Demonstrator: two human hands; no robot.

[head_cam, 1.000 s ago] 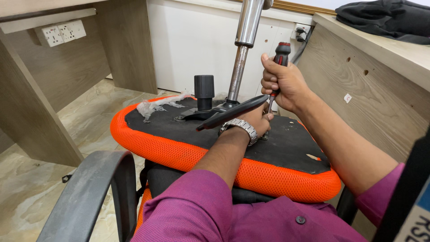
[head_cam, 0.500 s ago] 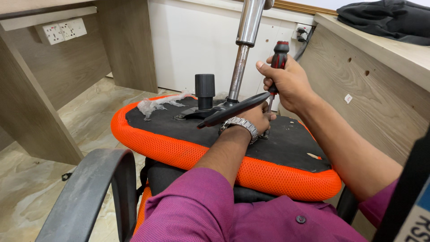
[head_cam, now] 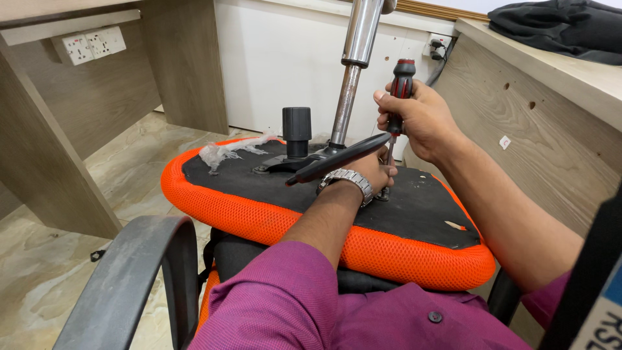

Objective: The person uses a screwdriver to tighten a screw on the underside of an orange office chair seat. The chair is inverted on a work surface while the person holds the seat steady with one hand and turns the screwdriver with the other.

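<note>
**Screwdriver upright on the upturned seat**

Wooden desk panels and a white wall close in the corner where I work, with marble floor below. Across my lap lies the seat point(head_cam: 259, 214), flipped over, orange mesh rim around a black underside, its gas column point(head_cam: 353, 71) rising steeply toward the top edge.

Since a second ago my right hand point(head_cam: 421, 120) has rolled a little around the screwdriver point(head_cam: 398, 97): the knuckles sit differently and the red-and-black handle shows more above my fist. I take that as a turn of the tool, so the screw is being worked rather than merely located. The seat has not shifted.

My right fingers are wrapped tight around the handle. My left hand point(head_cam: 372, 172), wristwatch point(head_cam: 346, 181) showing, rests on the black underside by the shaft's foot; its fingers are mostly hidden behind the lever point(head_cam: 340, 159), so I cannot tell whether they pinch anything.

The screwdriver's long axis runs nearly vertical, handle up, tip down onto the underside, right of the column. A black knob point(head_cam: 297, 129) stands left of the column.
</note>
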